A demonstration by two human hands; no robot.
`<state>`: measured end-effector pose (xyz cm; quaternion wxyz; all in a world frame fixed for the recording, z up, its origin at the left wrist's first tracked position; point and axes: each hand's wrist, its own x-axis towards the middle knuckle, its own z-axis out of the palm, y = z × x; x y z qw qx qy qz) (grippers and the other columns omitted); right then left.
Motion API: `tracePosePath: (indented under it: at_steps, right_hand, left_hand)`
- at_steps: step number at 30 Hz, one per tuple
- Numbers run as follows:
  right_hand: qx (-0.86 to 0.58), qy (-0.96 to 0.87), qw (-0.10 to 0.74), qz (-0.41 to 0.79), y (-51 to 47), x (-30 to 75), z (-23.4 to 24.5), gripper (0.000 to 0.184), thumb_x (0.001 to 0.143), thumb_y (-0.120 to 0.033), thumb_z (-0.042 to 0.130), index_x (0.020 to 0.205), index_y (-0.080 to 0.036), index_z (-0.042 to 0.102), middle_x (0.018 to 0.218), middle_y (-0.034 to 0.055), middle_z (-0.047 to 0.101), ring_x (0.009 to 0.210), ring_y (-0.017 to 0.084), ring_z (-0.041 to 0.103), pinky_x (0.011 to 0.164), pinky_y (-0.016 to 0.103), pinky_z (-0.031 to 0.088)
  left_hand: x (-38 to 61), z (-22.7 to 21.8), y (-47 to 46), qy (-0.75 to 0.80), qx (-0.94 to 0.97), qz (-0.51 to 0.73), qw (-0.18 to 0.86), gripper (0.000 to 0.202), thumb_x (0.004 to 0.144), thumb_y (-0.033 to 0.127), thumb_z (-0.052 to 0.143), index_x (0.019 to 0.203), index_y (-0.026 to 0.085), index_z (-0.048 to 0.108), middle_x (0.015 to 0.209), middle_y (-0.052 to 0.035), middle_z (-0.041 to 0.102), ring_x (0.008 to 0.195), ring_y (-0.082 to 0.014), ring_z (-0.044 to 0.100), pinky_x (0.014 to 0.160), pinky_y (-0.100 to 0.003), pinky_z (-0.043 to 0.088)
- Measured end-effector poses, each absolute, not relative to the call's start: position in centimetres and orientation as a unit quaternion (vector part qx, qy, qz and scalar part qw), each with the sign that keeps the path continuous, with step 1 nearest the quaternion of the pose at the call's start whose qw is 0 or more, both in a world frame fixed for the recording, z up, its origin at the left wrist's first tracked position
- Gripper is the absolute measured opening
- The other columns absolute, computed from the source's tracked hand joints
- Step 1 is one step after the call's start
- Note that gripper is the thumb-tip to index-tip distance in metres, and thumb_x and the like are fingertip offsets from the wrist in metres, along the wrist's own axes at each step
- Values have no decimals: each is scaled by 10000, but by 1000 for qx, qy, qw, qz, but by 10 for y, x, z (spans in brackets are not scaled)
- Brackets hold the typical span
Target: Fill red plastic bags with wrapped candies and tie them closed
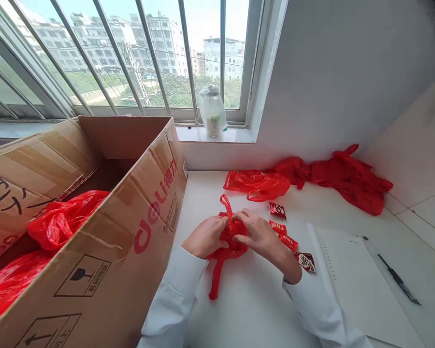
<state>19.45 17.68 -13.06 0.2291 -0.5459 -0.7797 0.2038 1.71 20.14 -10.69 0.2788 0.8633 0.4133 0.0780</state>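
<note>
Both of my hands work a small red plastic bag (229, 244) on the white table (253, 299). My left hand (205, 235) is closed on the bag's left side. My right hand (258, 233) pinches its top from the right. One bag handle sticks up between my hands, and another strip trails down toward me. Small red snack packets (277, 210) lie just right of my right hand, with one more red packet (305, 261) by my right wrist.
A large open cardboard box (145, 208) holding filled red bags (61, 220) stands at the left. More red bags (257, 184) lie at the back by the wall (351, 180). A white notebook (358, 285) and black pen (398, 279) lie right. A wrapped jar (212, 111) sits on the windowsill.
</note>
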Motion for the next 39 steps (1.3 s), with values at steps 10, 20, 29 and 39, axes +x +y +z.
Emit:
tracePosePath:
  at_steps: [10, 20, 29, 39]
  right_hand:
    - [-558, -694, 327, 317, 194, 240, -126, 203, 814, -298, 588, 643, -200, 535, 641, -27, 581, 590, 123, 501, 553, 247, 361]
    - [-501, -791, 303, 177, 181, 210, -118, 207, 798, -354, 683, 923, -222, 582, 981, 30, 628, 933, 200, 519, 779, 315, 410]
    - [-498, -783, 300, 223, 185, 233, -114, 251, 868, -277, 594, 657, -204, 480, 690, -23, 548, 761, 156, 459, 698, 273, 359]
    - [-526, -794, 183, 245, 187, 284, -105, 153, 831, -386, 585, 863, -237, 594, 945, 26, 608, 854, 189, 544, 750, 311, 421]
  left_hand:
    - [-13, -95, 212, 416, 847, 105, 315, 94, 801, 179, 575, 894, 195, 566, 639, 62, 529, 609, -106, 476, 560, -221, 356]
    - [1, -91, 210, 402, 859, 154, 278, 84, 799, 151, 493, 725, 190, 502, 662, 43, 470, 620, -110, 404, 588, -235, 318]
    - [-6, -87, 211, 389, 862, 135, 294, 116, 800, 159, 499, 695, 199, 471, 729, 33, 478, 653, -113, 417, 606, -235, 337]
    - [-16, -81, 204, 461, 839, 113, 264, 112, 796, 255, 592, 872, 216, 518, 889, -8, 552, 759, -167, 507, 659, -280, 403]
